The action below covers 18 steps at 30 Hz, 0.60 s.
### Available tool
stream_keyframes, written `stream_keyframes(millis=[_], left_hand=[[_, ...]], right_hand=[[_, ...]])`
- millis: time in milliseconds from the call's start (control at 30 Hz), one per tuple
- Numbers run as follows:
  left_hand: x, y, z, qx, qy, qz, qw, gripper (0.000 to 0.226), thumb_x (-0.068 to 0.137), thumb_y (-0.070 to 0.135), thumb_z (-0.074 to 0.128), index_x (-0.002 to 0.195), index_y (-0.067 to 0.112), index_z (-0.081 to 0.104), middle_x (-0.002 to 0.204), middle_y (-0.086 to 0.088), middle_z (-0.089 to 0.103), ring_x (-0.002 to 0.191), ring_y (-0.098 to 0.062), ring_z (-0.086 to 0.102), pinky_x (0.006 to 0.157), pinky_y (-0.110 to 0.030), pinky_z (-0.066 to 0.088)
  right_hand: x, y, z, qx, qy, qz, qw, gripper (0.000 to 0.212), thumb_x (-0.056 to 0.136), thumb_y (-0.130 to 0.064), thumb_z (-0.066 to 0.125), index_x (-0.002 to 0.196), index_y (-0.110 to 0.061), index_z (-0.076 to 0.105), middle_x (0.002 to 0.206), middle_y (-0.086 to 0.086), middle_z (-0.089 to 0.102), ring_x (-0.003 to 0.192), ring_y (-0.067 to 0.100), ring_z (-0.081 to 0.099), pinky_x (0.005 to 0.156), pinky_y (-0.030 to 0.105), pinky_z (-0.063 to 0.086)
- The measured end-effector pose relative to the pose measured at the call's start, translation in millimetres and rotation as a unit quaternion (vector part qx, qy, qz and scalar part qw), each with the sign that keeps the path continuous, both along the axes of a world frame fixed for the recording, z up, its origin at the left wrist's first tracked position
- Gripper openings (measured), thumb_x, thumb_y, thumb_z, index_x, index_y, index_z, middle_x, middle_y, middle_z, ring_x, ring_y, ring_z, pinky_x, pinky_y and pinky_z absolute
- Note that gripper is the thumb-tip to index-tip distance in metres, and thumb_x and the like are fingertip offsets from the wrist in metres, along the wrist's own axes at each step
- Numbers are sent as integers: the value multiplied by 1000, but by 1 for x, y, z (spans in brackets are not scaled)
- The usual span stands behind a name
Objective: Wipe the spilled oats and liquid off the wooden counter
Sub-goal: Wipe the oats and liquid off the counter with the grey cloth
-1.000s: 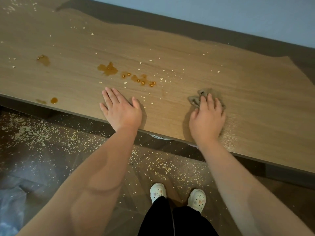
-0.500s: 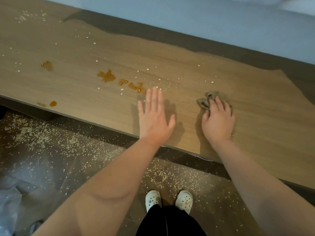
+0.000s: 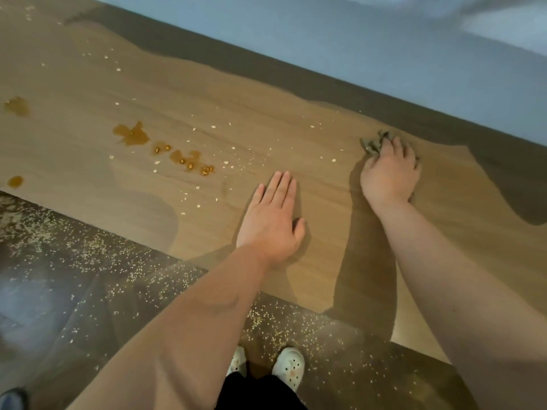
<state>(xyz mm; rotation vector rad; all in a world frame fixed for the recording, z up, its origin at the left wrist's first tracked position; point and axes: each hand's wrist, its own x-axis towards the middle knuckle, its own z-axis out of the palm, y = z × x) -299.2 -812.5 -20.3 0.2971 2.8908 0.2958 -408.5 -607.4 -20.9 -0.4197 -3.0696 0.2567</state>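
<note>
Oats (image 3: 213, 126) and brown liquid (image 3: 130, 134) spot the bench (image 3: 207, 84) at ten o'clock from the flat, open left hand (image 3: 270, 223); at one o'clock the right hand (image 3: 387, 176) clutches a cloth (image 3: 373, 145).

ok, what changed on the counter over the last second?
The left hand, open and flat, moved right along the counter, from just in front of the brown puddles to near the right hand. The right hand pushed the cloth away from the front edge toward the back and kept hold of it. The puddles and oats are unwiped, as before.
</note>
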Motion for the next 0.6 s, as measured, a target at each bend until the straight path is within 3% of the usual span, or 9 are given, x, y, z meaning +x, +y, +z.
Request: stream_keyframes(millis=[200, 400, 600], left_hand=[[0, 2, 2, -5, 9, 6, 1000, 70, 101, 44, 23, 157, 11, -3, 165, -4, -11, 151, -16, -14, 123, -36, -7], [-1, 2, 1, -2, 11, 8, 1000, 71, 100, 44, 26, 157, 12, -1, 165, -3, -10, 151, -16, -13, 123, -36, -6], [-2, 1, -5, -3, 22, 9, 1000, 75, 93, 50, 13, 158, 12, 2, 166, -3, -5, 152, -17, -10, 124, -36, -4]], right_hand=[[32, 34, 5, 7, -6, 243, 970, 46, 101, -23, 40, 147, -15, 41, 155, 6, 36, 144, 28, 28, 117, 47, 22], [-29, 74, 4, 8, 16, 54, 998, 45, 98, -24, 38, 139, -8, 46, 149, 13, 42, 139, 36, 31, 112, 54, 30], [-99, 27, 5, -10, -19, 80, 997, 45, 99, -24, 35, 142, -11, 42, 154, 10, 34, 143, 34, 24, 113, 53, 25]])
